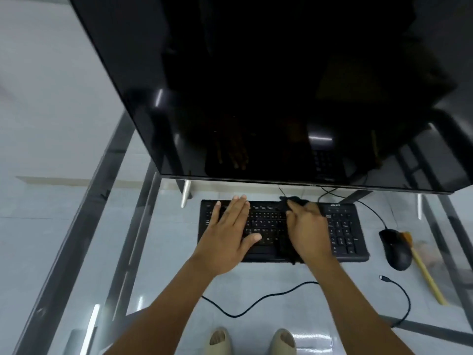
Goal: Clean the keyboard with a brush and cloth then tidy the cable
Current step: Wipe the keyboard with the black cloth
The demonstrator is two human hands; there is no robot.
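A black keyboard (343,231) lies on a glass desk (166,252) under a large dark monitor. My left hand (230,234) rests flat on the left half of the keys, fingers straight. My right hand (308,231) presses a black cloth (291,201) onto the middle of the keyboard, fingers curled over it; cloth shows beyond the fingertips and under the wrist. A wooden-handled brush (422,267) lies on the desk at the right, beside the mouse. A loose black cable (258,301) snakes across the glass in front of the keyboard, its plug end lying free at the right.
The black monitor (256,85) overhangs the desk just behind the keyboard. A black mouse (396,249) sits right of the keyboard, its cord running back under the monitor. Metal desk frame bars run along the left and right. My feet show through the glass below.
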